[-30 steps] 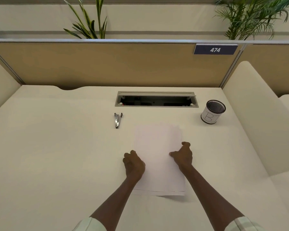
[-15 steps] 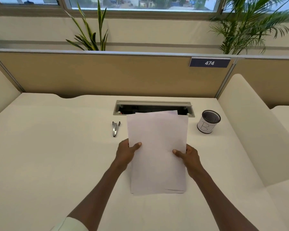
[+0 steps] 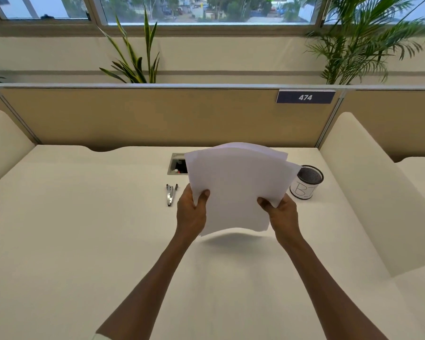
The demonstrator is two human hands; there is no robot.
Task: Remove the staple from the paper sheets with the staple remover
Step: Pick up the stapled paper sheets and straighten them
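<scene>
A stack of white paper sheets (image 3: 236,187) hangs in the air above the desk, tilted and bowed, its top edge fanned apart. My left hand (image 3: 192,212) grips its lower left edge with the thumb on the front. My right hand (image 3: 281,214) grips the lower right corner. No staple shows on the sheets. The metal staple remover (image 3: 170,194) lies on the desk just left of my left hand, untouched.
A black mesh pen cup (image 3: 306,182) with a white label stands right of the sheets. A cable slot (image 3: 176,165) in the desk is partly hidden behind the paper. A tan partition closes the back, and padded cream dividers flank both sides.
Both hands took hold of the sheets, which lay flat on the desk, and raised them off it. The stack has tilted and bowed, and the view has tipped upward.
</scene>
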